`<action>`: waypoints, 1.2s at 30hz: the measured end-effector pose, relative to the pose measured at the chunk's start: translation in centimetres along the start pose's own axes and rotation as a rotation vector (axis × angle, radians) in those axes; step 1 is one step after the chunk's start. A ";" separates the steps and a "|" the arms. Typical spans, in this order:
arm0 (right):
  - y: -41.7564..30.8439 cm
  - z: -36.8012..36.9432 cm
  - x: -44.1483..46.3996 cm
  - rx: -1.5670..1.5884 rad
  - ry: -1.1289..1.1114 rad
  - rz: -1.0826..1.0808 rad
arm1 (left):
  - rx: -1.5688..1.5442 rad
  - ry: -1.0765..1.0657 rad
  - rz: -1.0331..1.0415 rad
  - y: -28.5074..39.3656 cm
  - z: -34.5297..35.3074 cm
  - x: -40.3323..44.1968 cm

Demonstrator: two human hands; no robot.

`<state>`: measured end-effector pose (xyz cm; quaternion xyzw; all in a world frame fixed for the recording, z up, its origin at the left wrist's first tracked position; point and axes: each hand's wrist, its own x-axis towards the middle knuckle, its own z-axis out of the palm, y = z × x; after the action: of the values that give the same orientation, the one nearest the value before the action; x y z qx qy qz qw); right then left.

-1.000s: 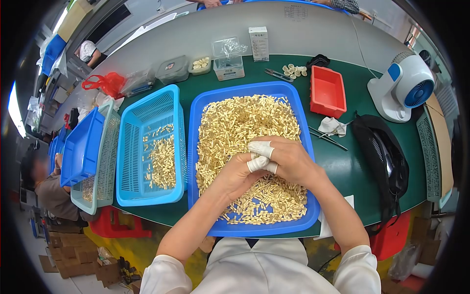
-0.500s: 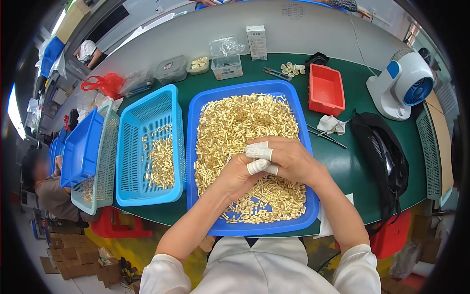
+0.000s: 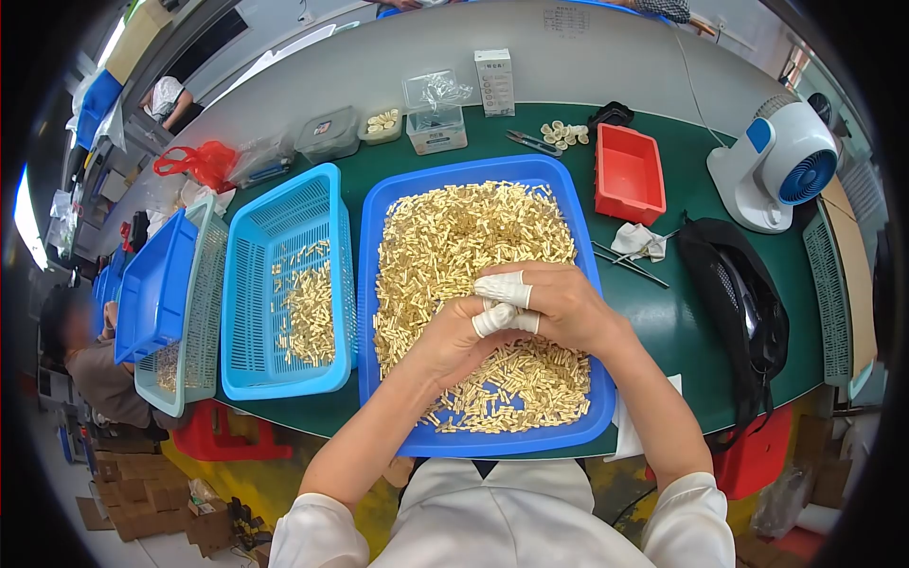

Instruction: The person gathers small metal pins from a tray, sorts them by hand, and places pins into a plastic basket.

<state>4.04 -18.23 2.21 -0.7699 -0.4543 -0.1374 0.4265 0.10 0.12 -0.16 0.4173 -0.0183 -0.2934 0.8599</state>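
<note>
My left hand (image 3: 453, 343) and my right hand (image 3: 574, 309) meet over a blue tray (image 3: 369, 284) filled with small gold-coloured metal pieces (image 3: 473, 222). White finger cots (image 3: 504, 288) cover several fingertips. Thumbs and fingers of both hands are pinched together at one spot; whatever sits between them is hidden. Loose pieces lie beneath and around the hands, and some blue tray bottom shows near the front. Left of the tray stands a light-blue perforated basket (image 3: 237, 284) with a smaller heap of the same pieces (image 3: 309, 322).
A red bin (image 3: 630, 175), tweezers (image 3: 632, 270), crumpled white cloth (image 3: 640, 240), black bag (image 3: 734, 303) and fan (image 3: 781, 161) stand or lie to the right. Clear containers (image 3: 437, 131) and pliers (image 3: 534, 143) are at the back. Another person (image 3: 104, 369) sits at far left beside stacked baskets.
The fingers shift slightly against each other, the left thumb moving a little left and down. Both hands stay together over the tray.
</note>
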 end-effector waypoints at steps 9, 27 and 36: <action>-0.1 -0.1 0.0 -0.001 -0.005 -0.009 | -0.068 -0.002 0.034 -0.6 0.8 0.1; -0.5 0.1 0.1 -0.080 0.012 -0.036 | 0.002 -0.013 -0.045 0.6 -0.2 -0.1; -0.5 -0.5 0.1 -0.161 -0.010 -0.004 | 0.090 0.082 0.043 0.7 0.3 -0.2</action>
<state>3.75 -18.45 2.82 -0.8017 -0.4453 -0.1705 0.3605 0.22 0.31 0.59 0.4667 -0.0054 -0.2563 0.8465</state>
